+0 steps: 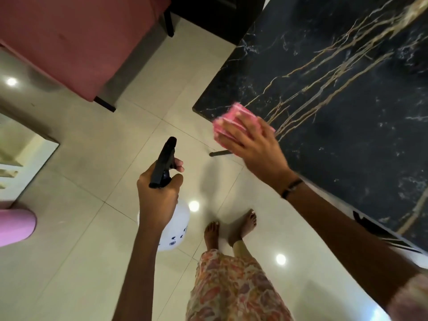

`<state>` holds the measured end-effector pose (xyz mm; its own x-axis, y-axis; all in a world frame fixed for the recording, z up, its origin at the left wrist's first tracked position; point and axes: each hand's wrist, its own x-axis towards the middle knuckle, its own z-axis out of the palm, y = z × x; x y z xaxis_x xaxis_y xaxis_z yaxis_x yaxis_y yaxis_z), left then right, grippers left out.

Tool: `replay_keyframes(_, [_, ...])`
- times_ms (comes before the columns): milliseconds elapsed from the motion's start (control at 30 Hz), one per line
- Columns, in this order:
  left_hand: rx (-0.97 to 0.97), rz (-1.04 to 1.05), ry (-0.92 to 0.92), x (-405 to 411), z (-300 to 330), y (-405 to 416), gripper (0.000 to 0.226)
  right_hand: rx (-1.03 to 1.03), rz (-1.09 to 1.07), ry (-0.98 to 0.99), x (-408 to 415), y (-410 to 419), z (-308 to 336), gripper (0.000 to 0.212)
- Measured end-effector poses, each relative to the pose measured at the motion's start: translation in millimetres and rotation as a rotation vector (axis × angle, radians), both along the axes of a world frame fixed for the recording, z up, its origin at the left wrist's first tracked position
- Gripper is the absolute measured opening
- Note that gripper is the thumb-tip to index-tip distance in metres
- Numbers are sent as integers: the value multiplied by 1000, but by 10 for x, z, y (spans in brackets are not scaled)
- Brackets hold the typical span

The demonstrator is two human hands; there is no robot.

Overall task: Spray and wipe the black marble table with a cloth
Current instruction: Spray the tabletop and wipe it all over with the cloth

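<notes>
The black marble table point(347, 93) with gold veins fills the right side of the head view. A folded pink cloth point(228, 122) lies near the table's near-left corner, and my right hand point(253, 149) presses flat on it with fingers spread. The cloth partly overhangs the table's edge and looks blurred. Off to the left, over the floor, my left hand point(159, 193) grips a spray bottle point(172, 230) by its black trigger head. The white body of the bottle hangs below the hand, and its nozzle points up and away from me.
A dusky pink sofa point(76, 40) on dark legs stands at the upper left across a strip of glossy cream floor tiles point(69, 251). A pink rounded object point(14, 228) sits at the left edge. My bare feet point(231, 228) stand beside the table's edge.
</notes>
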<state>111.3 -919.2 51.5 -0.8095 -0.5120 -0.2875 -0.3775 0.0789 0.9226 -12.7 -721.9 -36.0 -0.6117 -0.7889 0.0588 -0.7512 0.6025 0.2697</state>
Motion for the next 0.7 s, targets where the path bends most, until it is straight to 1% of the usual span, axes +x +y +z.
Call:
replay_keyframes(100, [16,-52,19,57,-2,13,61,57,-70,83,376,793,-63,97])
replay_keyframes(167, [21,-106,25,64,3,82,60,63,-89,101,503,1030,-32,96])
replay_keyframes(233, [21,-163,23,54,16,201,60,47,-101,101,494,964,-25,92])
replay_keyframes(333, [38,-240,20,40,16,417,56,35,-121,92,387,591,-32,91])
replay_keyframes(400, [37,-291,21,35,10,596,58,45,-107,117,325,425,-35,89])
replay_keyframes(467, [29,-342,13,38,6,760,55,68,-73,137,296,441,-46,87])
replay_keyframes(533, [32,-386,3,50,19,959,50,81,-56,126,361,715,-58,87])
replay_keyframes(633, [25,-424,1,82,64,1244,55,93,-85,150,661,1442,-96,89])
replay_keyframes(700, [23,-450,-8,113,112,1463,48,112,-107,164,928,2048,-65,87])
